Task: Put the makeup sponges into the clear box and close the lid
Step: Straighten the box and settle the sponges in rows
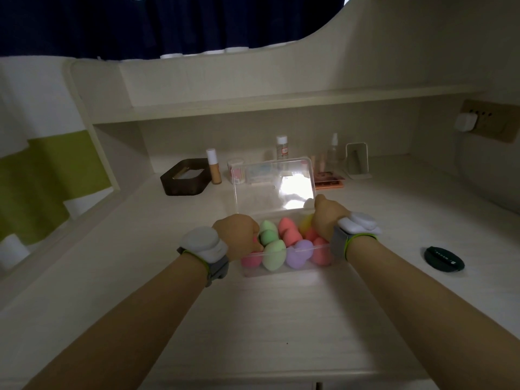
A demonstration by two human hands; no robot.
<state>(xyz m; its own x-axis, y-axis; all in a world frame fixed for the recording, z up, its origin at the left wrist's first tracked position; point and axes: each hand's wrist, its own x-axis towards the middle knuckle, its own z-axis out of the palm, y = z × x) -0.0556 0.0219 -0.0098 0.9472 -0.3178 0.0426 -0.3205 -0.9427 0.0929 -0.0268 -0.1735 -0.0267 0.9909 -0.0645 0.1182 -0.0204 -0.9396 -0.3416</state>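
Note:
The clear box (284, 271) stands on the desk in front of me, its hinged lid (273, 190) raised upright at the back. Inside lie several makeup sponges: green ones (274, 256) at the left, pink ones (291, 230) in the middle and right, a purple one (299, 253) at the front, a yellow one behind. My left hand (239, 235) rests at the box's left end, fingers curled down on its side. My right hand (327, 218) grips the right end of the box near the lid's lower corner.
Behind the box stand a dark brown tray (185, 178), a foundation bottle (213, 168), a cotton swab tub (236, 171), small bottles, a palette (329, 182) and a small mirror (357, 161). A black round compact (444, 258) lies at the right. A wall socket (478, 119) is at far right.

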